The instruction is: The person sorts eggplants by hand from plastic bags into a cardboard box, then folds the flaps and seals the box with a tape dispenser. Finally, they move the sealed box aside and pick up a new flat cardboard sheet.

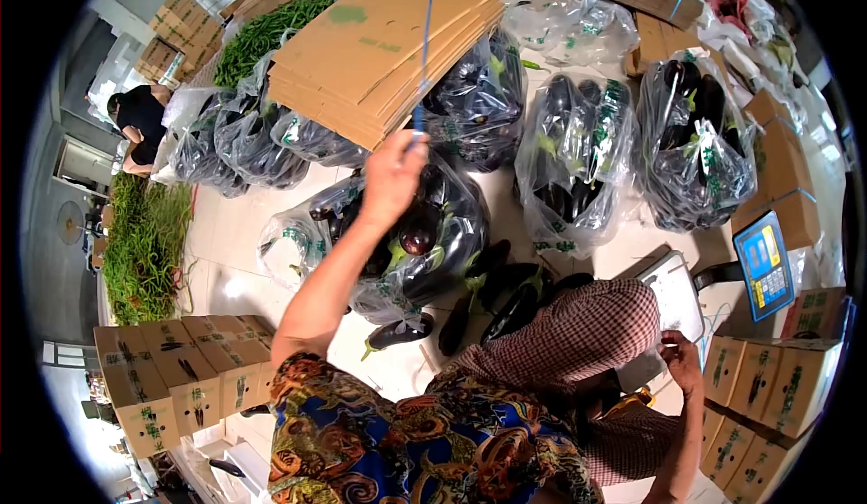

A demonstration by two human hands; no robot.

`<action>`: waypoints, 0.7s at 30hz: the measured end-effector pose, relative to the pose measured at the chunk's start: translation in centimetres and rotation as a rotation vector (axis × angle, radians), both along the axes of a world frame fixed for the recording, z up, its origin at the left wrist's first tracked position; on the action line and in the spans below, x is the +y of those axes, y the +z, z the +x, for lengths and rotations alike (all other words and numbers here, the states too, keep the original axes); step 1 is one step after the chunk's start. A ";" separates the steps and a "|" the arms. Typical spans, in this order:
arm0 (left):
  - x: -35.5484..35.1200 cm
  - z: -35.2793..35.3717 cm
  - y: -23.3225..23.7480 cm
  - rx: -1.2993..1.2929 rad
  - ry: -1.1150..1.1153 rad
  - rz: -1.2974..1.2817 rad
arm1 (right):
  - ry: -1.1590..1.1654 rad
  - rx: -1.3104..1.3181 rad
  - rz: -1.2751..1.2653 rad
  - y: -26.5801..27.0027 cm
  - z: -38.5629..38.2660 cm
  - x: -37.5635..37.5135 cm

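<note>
My left hand [395, 174] reaches forward, its fingers closed around a blue strap [417, 117] at the near corner of a stack of flattened cardboard boxes [375, 48]. The stack rests tilted over bags of eggplants [479, 98]. Below my left forearm stands an open plastic bag of eggplants [452, 233], with loose eggplants [515, 312] on the floor beside it. My right hand [679, 359] is low at the right, by my knee and the near edge of a floor scale [673, 296]. Its fingers are curled; whether anything is in them cannot be made out.
Two more bagged bundles of eggplants [578, 156] stand ahead at the right. The scale's blue display [764, 265] rises beside me. Packed cartons [181, 378] stack up on the left and right. Green peppers [149, 251] lie left; a person [143, 125] bends beyond.
</note>
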State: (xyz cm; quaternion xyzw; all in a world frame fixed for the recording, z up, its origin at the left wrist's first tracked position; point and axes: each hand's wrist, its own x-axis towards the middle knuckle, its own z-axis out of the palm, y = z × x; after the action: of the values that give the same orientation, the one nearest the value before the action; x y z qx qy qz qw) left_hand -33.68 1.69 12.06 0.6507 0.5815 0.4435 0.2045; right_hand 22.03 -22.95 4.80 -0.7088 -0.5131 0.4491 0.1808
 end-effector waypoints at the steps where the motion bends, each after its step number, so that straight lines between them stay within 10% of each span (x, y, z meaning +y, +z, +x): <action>1: 0.5 1.6 -0.6 0.226 -0.032 0.146 | -0.048 0.122 -0.003 -1.6 0.7 -0.1; 5: 3.7 6.2 -5.7 0.621 -0.243 0.332 | -0.020 0.223 0.039 -2.5 0.5 -0.5; 9: 7.6 1.2 -13.7 0.802 0.017 0.012 | -0.320 0.565 0.024 -3.7 0.9 -2.5; 13: 3.5 -1.7 -11.3 0.972 0.074 0.331 | -0.038 0.019 0.035 -1.9 1.0 -4.2; 21: -2.5 -2.9 -1.2 1.087 0.003 0.261 | -0.024 0.257 0.020 -3.1 -0.4 -2.3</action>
State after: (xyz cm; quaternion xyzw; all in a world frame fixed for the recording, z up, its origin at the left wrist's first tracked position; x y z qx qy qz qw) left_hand -36.61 -0.77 10.90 0.8048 0.5444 0.1127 -0.2079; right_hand 21.64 -25.21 1.67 -0.6495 -0.4817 0.5289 0.2576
